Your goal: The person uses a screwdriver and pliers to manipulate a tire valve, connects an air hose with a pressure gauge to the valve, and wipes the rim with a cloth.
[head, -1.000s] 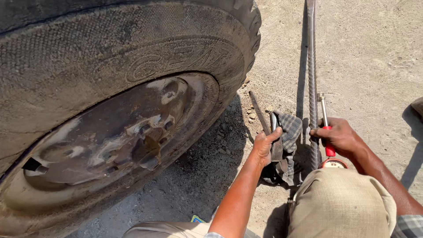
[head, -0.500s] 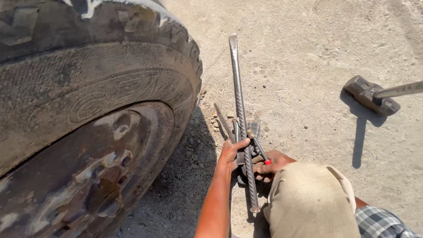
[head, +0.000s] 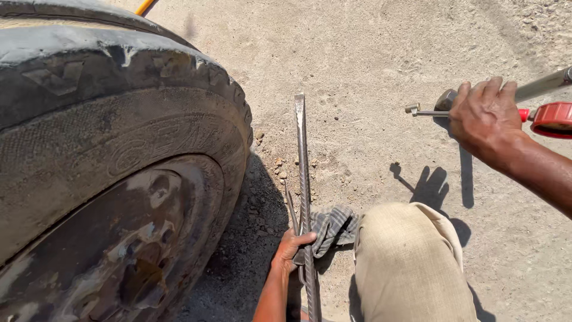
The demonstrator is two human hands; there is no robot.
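My left hand is closed around the lower part of a long ribbed steel bar that lies on the dirt beside a big worn truck tyre. A thinner metal rod lies alongside the bar. A grey checked cloth sits just right of that hand. My right hand is raised at the right, wrapped over a red-handled screwdriver whose shaft tip sticks out to the left. A hammer lies behind it, its head mostly hidden by my fingers.
The tyre's rusty steel rim fills the lower left. My knee in beige trousers is at the bottom centre. Sandy ground with small stones stretches beyond the bar. An orange object pokes out above the tyre.
My right hand has left the bar and cloth and swung up to the right, over the hammer, carrying the red-handled screwdriver. My view has panned right. My left hand stays on the bar.
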